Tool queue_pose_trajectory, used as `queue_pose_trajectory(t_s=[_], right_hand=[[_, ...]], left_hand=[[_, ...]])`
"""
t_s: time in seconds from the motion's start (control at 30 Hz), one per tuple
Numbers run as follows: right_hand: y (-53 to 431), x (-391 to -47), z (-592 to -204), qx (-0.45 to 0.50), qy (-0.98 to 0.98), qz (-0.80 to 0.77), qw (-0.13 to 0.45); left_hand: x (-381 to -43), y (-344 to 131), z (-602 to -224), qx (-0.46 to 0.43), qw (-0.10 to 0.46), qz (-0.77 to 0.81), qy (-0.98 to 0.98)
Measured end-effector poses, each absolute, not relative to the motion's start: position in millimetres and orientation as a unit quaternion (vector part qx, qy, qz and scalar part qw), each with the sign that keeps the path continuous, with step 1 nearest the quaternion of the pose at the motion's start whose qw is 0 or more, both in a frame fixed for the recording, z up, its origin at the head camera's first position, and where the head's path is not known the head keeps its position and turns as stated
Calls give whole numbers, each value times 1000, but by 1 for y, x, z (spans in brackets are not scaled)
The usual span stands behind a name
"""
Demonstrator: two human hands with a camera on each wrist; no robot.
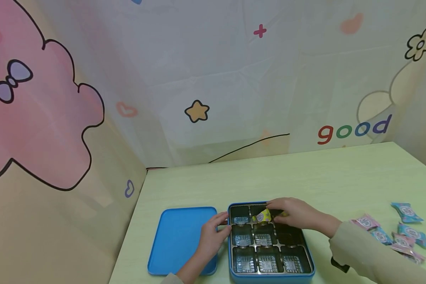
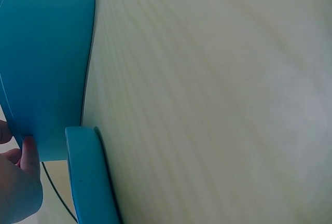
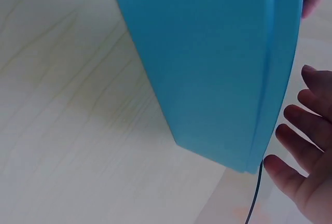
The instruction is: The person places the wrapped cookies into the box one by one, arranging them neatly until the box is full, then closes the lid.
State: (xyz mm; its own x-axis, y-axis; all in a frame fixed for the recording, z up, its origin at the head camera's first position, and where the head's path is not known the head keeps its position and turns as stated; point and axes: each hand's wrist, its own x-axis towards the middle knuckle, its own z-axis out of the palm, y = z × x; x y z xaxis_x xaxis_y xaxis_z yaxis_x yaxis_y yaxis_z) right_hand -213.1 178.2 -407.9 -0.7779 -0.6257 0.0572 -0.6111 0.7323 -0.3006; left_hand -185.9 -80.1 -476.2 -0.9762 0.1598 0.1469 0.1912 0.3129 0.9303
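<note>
A blue tin (image 1: 271, 278) holds a dark tray (image 1: 254, 249) divided into compartments. Fingertips of my left hand (image 1: 213, 234) touch the tin's left side near its back corner; the left wrist view shows them at the blue wall (image 2: 46, 68). My right hand (image 1: 298, 213) reaches over the back right compartments, fingers spread and loosely bent. A yellow wrapped candy (image 1: 263, 216) lies in the back middle compartment beside its fingertips. More yellow wrapper (image 1: 284, 213) peeks out under this hand, mostly hidden. In the right wrist view, the fingers (image 3: 306, 123) stand apart past the tin's rim.
A blue lid (image 1: 182, 240) lies flat on the table left of the tin. Several pink and blue wrapped candies (image 1: 406, 213) are scattered at the right, beyond the right sleeve (image 1: 369, 252). A printed curtain (image 1: 234, 86) hangs behind the table.
</note>
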Motion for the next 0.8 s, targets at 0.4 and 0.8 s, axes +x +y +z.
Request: queue_pose_trajectory(t_s=[0.4, 0.8], right_hand=[[192, -209, -403, -311, 934, -175, 27], [205, -205, -399, -303, 938, -165, 15]], left_hand=[[-187, -80, -479, -102, 10, -575, -812], [-186, -79, -475, -99, 10, -575, -812]])
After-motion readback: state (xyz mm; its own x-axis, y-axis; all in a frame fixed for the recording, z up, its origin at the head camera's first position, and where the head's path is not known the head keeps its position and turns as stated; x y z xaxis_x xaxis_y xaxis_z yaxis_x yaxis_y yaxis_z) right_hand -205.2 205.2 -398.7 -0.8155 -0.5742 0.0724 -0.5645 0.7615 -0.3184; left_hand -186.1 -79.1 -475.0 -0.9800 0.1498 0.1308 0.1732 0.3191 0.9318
